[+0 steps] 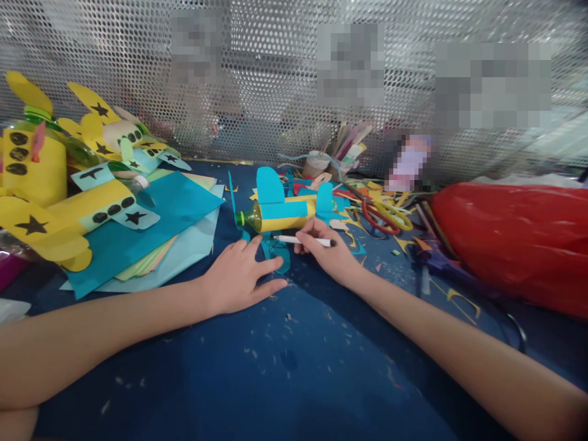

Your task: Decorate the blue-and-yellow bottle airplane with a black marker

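The bottle plane (283,219) sat on the tabletop (294,361), already wrapped and winged. Right hand (324,248) had its fingers pinched round a white marker (288,239); left hand (239,278) lay splayed by the near wing (285,261), gripping nothing. Outline there, probably a star, looked unfilled; far wing (270,185) seemed bare.

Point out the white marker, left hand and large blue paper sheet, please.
White marker (288,239): head view, barrel near the tip.
Left hand (236,274): head view, back of the hand.
Large blue paper sheet (177,203): head view, bare surface.

Left hand (241,272) palm-down — right hand (324,248) in a pinch grip
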`<state>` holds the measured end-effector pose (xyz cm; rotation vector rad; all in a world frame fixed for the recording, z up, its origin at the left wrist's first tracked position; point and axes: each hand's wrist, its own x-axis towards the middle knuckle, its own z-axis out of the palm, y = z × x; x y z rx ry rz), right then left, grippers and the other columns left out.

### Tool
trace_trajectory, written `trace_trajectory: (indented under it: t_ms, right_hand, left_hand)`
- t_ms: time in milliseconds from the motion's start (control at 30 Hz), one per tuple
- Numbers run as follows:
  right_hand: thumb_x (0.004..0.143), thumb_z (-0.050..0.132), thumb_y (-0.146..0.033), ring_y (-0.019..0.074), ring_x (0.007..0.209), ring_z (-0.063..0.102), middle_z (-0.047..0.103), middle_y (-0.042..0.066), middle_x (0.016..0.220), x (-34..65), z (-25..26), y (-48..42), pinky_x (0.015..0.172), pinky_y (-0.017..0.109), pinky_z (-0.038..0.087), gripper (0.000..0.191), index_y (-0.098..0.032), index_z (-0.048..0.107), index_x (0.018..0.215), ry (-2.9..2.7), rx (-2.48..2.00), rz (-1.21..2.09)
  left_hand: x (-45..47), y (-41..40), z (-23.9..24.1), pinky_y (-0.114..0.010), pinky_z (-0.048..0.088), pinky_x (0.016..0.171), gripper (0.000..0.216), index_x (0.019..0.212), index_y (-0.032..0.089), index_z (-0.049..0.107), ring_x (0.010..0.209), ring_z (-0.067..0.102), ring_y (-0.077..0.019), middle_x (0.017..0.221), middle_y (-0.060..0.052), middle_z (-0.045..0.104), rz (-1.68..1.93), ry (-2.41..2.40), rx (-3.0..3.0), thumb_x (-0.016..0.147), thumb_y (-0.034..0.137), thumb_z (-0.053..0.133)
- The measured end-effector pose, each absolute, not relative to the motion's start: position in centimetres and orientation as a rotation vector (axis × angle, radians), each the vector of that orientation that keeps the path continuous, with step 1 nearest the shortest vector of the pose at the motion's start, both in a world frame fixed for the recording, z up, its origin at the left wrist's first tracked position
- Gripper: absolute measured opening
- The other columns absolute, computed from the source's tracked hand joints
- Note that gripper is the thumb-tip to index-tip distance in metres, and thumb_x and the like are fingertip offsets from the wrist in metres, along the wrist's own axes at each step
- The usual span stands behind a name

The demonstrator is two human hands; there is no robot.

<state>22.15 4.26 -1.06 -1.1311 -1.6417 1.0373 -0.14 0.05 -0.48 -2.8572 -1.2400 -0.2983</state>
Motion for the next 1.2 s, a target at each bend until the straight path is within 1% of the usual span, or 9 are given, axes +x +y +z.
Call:
trace_trajectory:
  t_ms: [300,433,667,933,1200]
  right_hand:
    - [0.085,0.064,-0.041,0.013,0.059,0.055,0.063,-0.003,0.061,21.97,-0.76,4.13,0.062,0.03,0.044,0.027,-0.024,0.047,0.075,-1.623,-1.158,1.047]
    - [0.085,0.065,-0.042,0.0127,0.058,0.053,0.062,-0.003,0.06,21.87,-0.61,4.04,0.062,0.03,0.043,0.028,-0.024,0.047,0.074,-1.624,-1.173,1.054]
    - [0.085,0.064,-0.042,0.0127,0.057,0.052,0.062,-0.003,0.06,21.95,-0.57,4.04,0.061,0.03,0.043,0.028,-0.024,0.046,0.074,-1.639,-1.173,1.044]
    - [0.085,0.064,-0.046,0.013,0.058,0.052,0.061,-0.003,0.06,21.99,-0.68,4.07,0.062,0.03,0.043,0.03,-0.024,0.046,0.074,-1.65,-1.171,1.041]
    - [0.086,0.063,-0.043,0.0133,0.058,0.052,0.061,-0.003,0.06,22.0,-0.62,4.05,0.062,0.03,0.042,0.028,-0.024,0.045,0.074,-1.647,-1.177,1.044]
  left_hand:
    - [-0.06,0.0,-0.34,-0.053,0.048,0.092,0.061,0.134,0.028,0.062,0.114,0.059,-0.0371,0.142,-0.023,0.05,-0.269,-1.251,-2.847,0.1,0.062,0.025]
    - [-0.05,-0.01,-0.25,-0.053,0.048,0.091,0.06,0.134,0.029,0.062,0.111,0.06,-0.036,0.142,-0.022,0.05,-0.26,-1.253,-2.847,0.1,0.062,0.026]
    - [-0.09,0.02,-0.33,-0.052,0.048,0.091,0.061,0.134,0.029,0.062,0.113,0.059,-0.0359,0.141,-0.021,0.051,-0.266,-1.241,-2.845,0.1,0.062,0.024]
    - [-0.04,-0.03,-0.23,-0.052,0.048,0.093,0.059,0.133,0.029,0.063,0.114,0.059,-0.0359,0.141,-0.021,0.051,-0.261,-1.244,-2.85,0.1,0.061,0.026]
    - [-0.13,0.01,-0.39,-0.054,0.048,0.093,0.06,0.133,0.028,0.063,0.114,0.058,-0.037,0.141,-0.022,0.051,-0.318,-1.235,-2.87,0.101,0.061,0.025]
